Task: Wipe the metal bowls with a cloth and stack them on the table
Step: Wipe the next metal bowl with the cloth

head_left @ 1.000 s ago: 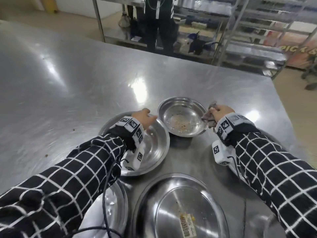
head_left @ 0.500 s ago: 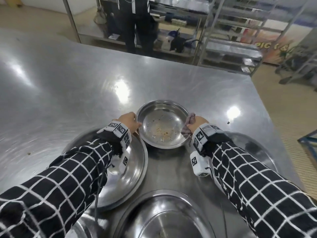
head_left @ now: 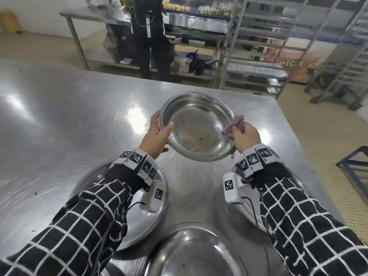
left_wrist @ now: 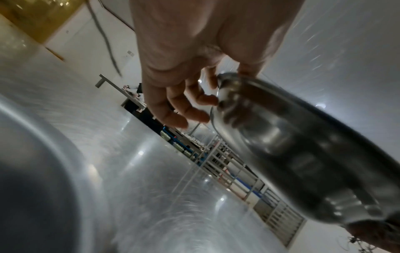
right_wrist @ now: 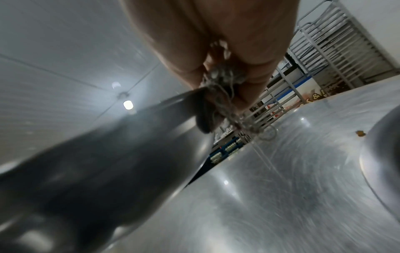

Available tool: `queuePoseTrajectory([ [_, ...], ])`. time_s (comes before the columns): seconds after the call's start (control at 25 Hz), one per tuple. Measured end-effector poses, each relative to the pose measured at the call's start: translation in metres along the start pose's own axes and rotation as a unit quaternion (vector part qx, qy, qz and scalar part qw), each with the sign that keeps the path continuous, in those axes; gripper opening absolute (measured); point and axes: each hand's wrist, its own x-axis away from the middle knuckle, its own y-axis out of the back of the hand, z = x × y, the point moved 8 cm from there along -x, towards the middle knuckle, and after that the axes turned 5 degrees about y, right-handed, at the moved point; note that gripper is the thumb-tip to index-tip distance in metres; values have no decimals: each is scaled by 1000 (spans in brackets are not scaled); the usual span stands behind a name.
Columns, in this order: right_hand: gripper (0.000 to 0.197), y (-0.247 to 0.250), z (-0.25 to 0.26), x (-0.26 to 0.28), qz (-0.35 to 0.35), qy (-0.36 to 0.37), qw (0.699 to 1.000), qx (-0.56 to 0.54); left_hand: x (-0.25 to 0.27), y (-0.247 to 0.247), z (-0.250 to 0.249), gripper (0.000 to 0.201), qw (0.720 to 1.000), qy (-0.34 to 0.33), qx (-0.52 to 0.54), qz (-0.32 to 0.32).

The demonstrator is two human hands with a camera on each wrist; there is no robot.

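A steel table (head_left: 59,120) fills the view, seen from above by the person working at it. At the near left a large metal bowl (head_left: 159,212) rests on the table, partly covered by a checked sleeve (head_left: 83,222). Above and beyond it, the left hand (head_left: 154,137) grips the left rim of a smaller metal bowl (head_left: 196,128), thumb hooked over the lip on the inside and fingers curled beneath; the left wrist view shows those fingers (left_wrist: 190,116) against the underside. This bowl is held in the air over the middle of the table, tilted so its inside faces the viewer, with brown crumbs and specks scattered across its bottom. A third bowl (head_left: 199,253) sits at the near edge, between the arms. On the right, the right hand (head_left: 246,137) is closed around a bunched greyish cloth (head_left: 235,124) and pressed against the held bowl's right rim; whether the fingers also pinch the rim cannot be told. Loose threads hang from the cloth. Another bowl seems to lie under the right arm, mostly hidden. The held bowl looks thin, stiff and light, and its polished surface is probably slippery, so the rolled rim is the safest place to hold while the soft cloth sweeps the inside. Behind the table a person stands before shelving.
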Motion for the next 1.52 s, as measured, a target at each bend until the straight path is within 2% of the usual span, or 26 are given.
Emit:
queuePoseTrajectory([
  [0.16,15,51,17,54,-41,18,998,-40,57,-22,-30,42,993,23,100,62],
  [0.28,20,89,18,105,-65,6,997,-42,102,-34,-50,25,990,-12,120,73],
  [0.36,20,115,8,140,-88,-11,995,-49,130,-48,-59,30,987,-29,131,88],
  [0.44,16,144,-6,176,-115,-27,992,-54,156,-73,-64,26,983,-34,135,121],
  [0.52,13,167,-24,207,-134,-44,989,-54,180,-97,-63,24,980,-13,133,148],
  [0.64,16,213,-60,256,-179,-69,980,-52,214,-149,-63,32,973,4,116,197],
  [0.72,23,245,-86,284,-201,-83,975,-48,238,-187,-68,29,965,-7,118,235],
  [0.84,24,291,-121,318,-222,-94,970,-35,267,-241,-73,25,945,13,157,287],
  [1.0,22,366,-183,369,-249,-101,963,-33,320,-335,-69,63,921,45,176,345],
  [1.12,25,421,-239,396,-247,-118,961,-23,365,-410,-67,50,905,55,166,389],
  [1.2,26,449,-272,406,-242,-121,962,-17,384,-452,-62,52,896,61,159,411],
  [1.28,27,474,-310,416,-232,-127,964,-20,401,-493,-53,48,897,71,149,410],
  [1.36,25,492,-344,423,-222,-133,966,-18,414,-525,-43,42,913,79,122,381],
  [1.52,20,509,-394,432,-175,-161,970,55,425,-570,-18,61,931,86,55,351],
])
